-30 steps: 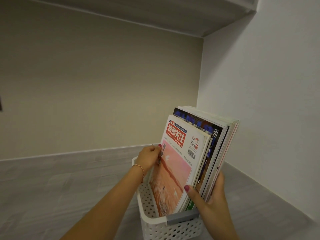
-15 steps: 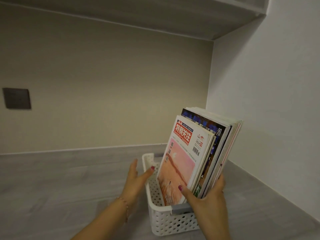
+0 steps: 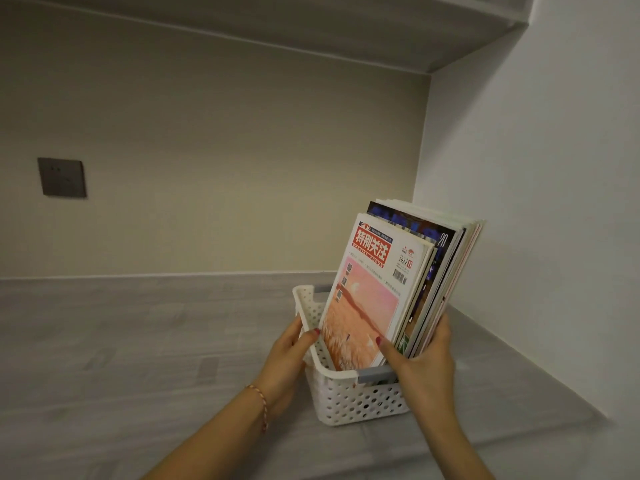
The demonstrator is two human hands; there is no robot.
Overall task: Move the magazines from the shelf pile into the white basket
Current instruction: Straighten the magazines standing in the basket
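Observation:
Several magazines stand upright inside the white perforated basket, leaning to the right; the front one has a pink-orange cover with a red title block. My right hand grips the lower right of the stack, thumb on the front cover and fingers behind. My left hand holds the basket's left wall, thumb over the rim and fingers outside. The basket rests on the grey shelf board near the right corner.
A white side wall stands close to the right of the basket. The beige back wall carries a dark socket plate at the left. Another shelf board runs overhead.
My left hand left the front magazine's upper edge, dropped down and took hold of the basket's left wall. My right hand stayed on the stack. The view shifted left, revealing the socket plate.

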